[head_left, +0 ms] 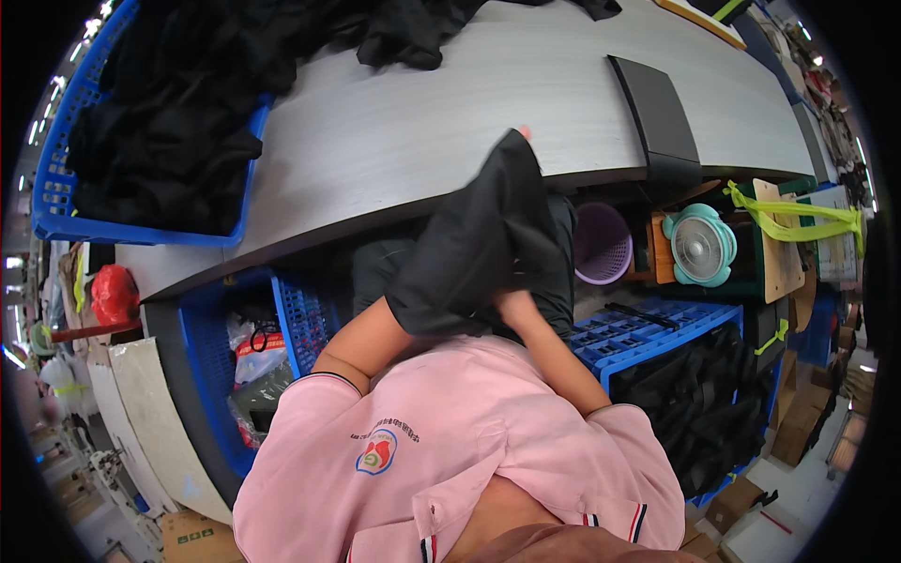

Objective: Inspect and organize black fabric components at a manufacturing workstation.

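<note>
A piece of black cloth [460, 235], shaped like a tube or sleeve, is drawn over my left forearm above my lap. My left hand [526, 133] is inside it; only a bit of fingertip shows at the far end, near the table edge. At the cloth's near right side, my right hand [512, 306] is closed on the fabric, its fingertips partly hidden and slightly blurred.
Ahead is a grey table [394, 131] with a blue basket [141, 230] heaped with black garments [178, 122] at left. A dark grey panel [657, 113] lies at right. Beneath stand a purple bin [605, 244], a teal fan [702, 246] and a blue crate [648, 333].
</note>
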Motion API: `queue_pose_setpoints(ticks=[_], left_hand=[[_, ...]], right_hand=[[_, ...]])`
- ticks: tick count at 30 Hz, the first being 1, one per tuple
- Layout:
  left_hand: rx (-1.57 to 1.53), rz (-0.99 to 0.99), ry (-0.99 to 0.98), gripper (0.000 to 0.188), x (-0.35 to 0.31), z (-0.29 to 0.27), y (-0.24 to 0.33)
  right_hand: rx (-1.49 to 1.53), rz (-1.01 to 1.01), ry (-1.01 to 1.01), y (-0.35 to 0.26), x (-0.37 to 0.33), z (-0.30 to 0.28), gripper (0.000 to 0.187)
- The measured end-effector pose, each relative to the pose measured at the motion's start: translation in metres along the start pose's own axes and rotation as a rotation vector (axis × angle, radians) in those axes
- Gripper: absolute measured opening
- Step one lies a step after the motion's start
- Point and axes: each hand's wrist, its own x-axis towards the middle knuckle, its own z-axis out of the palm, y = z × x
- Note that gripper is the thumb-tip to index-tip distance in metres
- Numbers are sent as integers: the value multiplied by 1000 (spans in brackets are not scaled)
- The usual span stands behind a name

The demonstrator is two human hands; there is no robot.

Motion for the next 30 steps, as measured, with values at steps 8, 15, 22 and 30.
queue_pose_setpoints(ticks=[8,15,22,30], left_hand=[[339,33,90,64,5,-11,-12],[296,-66,10,52,12,9,-39],[310,6,-273,50,-64,20,-82],[316,-91,-133,48,-41,45,-120]], right_hand=[[-310,-438,255,-142,29,-45,19],[721,75,-146,-151,29,-60,22],[574,-41,-106,-171,59,-106,23],[-168,-464,138,-184,42,-106,35]])
